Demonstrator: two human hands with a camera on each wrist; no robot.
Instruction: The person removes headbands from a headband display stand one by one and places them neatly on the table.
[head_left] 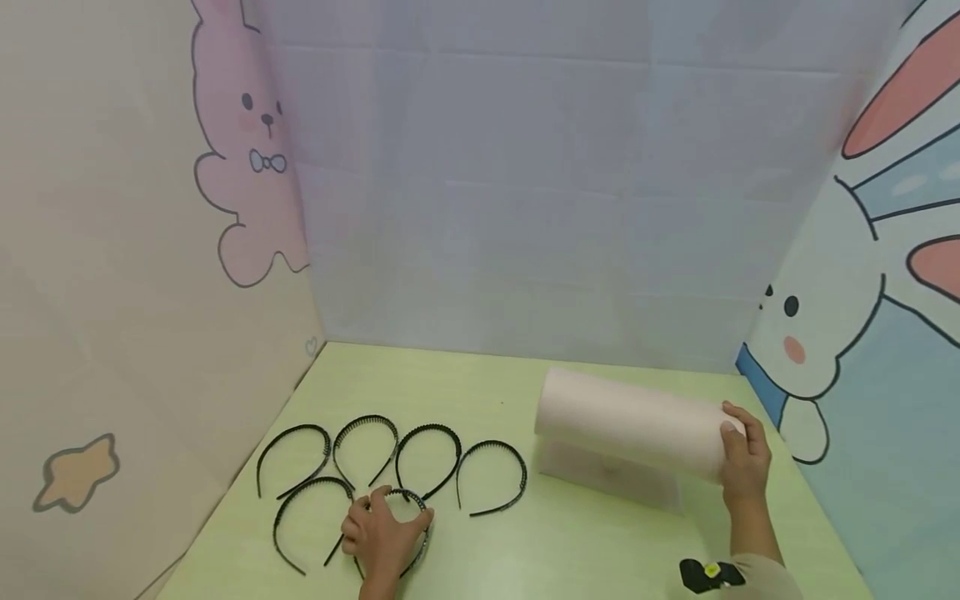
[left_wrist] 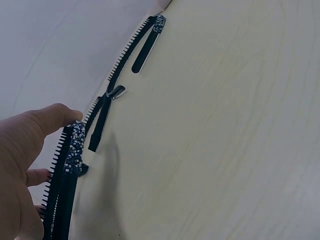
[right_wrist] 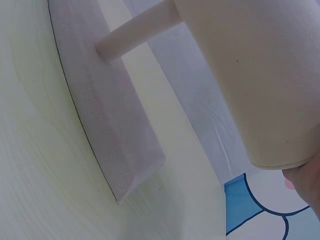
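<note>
Several black headbands with inner teeth lie on the table; one (head_left: 491,442) is nearest the stand. My left hand (head_left: 384,535) is over the front headband (left_wrist: 75,147), thumb on one side and fingers on the other, gripping across it. Its glittery section shows beside my thumb in the left wrist view. At right stands a pale pink stand, a fat horizontal cylinder (head_left: 630,419) on a short post (right_wrist: 140,31) above a flat base (right_wrist: 110,107). My right hand (head_left: 745,458) grips the cylinder's right end, thumb on the near side; some fingers are hidden behind it.
The pale green table (head_left: 570,558) is enclosed by a plain back curtain (head_left: 525,208) and side walls printed with cartoon rabbits. Other headbands (head_left: 363,419) lie in a back row at left, with one (head_left: 311,482) in front.
</note>
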